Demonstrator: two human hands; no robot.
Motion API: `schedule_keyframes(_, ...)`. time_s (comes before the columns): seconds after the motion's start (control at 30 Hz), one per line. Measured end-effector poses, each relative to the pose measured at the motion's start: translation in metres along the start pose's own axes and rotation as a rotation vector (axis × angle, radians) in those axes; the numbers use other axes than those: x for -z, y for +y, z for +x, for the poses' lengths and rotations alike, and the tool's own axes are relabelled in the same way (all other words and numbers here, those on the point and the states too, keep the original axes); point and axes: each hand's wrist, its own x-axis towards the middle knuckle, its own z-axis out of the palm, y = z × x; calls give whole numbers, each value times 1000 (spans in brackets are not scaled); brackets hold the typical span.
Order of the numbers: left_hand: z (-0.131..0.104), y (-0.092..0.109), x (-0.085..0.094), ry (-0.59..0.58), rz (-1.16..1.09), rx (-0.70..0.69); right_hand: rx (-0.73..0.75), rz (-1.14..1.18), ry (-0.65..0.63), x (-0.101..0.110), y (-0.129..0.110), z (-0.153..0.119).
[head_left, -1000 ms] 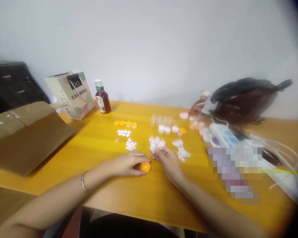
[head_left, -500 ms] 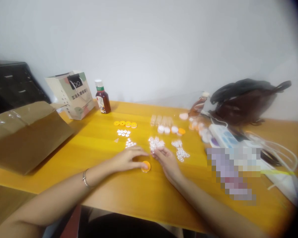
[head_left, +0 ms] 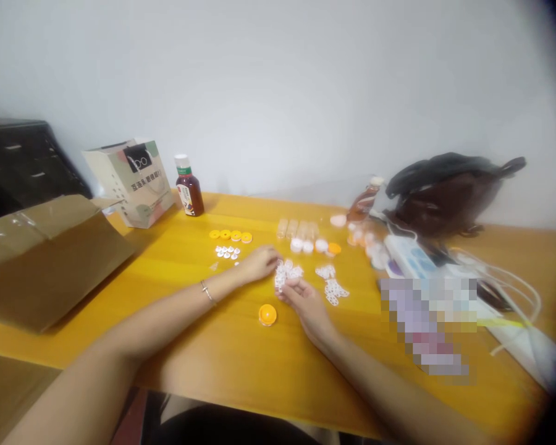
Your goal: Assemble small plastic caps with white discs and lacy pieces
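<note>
My left hand [head_left: 258, 262] reaches to the left edge of a pile of small white pieces [head_left: 288, 272], its fingers curled; whether anything is between them is too small to tell. At the near side of that pile, my right hand [head_left: 303, 303] has its thumb and fingers pinched together, and what they hold cannot be made out. An orange round cap [head_left: 267, 315] lies on the yellow table, touched by neither hand. To the right of the pile are more flat white pieces [head_left: 335, 290]. Small white discs [head_left: 227, 252] lie below a row of yellow rings [head_left: 230, 235].
Clear containers [head_left: 298, 229] and white caps [head_left: 302, 246] stand farther back. A cardboard box [head_left: 50, 259], paper bag [head_left: 136, 185] and dark bottle [head_left: 189, 191] occupy the left. On the right are a black bag [head_left: 449, 198], a power strip [head_left: 410, 256] and cables.
My left hand has left the orange cap and moved forward to the white pile. My right hand remains by the pile, fingers still pinched. The view has shifted slightly.
</note>
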Motion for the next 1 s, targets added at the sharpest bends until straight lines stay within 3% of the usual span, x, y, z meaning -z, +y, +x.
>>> schedule_keyframes(0.1,-2,-2,-3,35,-12,26,-2,-8,-11,0,0,-1)
schedule_keyframes(0.23,-4,3,6,116,-28,52,22,-45,-17,-1,2,-1)
schedule_keyframes(0.4,-19,21,24,416,-104,21,46,-69,-39,-1,2,-1)
schedule_keyframes(0.5,-44,34,28,493,-302,116,42,-56,-26,-1,2,-1)
schedule_keyframes(0.6,-72,43,26,436,-603,239,30,-37,-12,-2,3,-2)
schedule_keyframes(0.7,-88,46,24,370,-803,276,17,-29,-10,-2,4,-3)
schedule_keyframes(1.0,-83,47,12,243,-948,358,7,-23,-39,-1,2,-1)
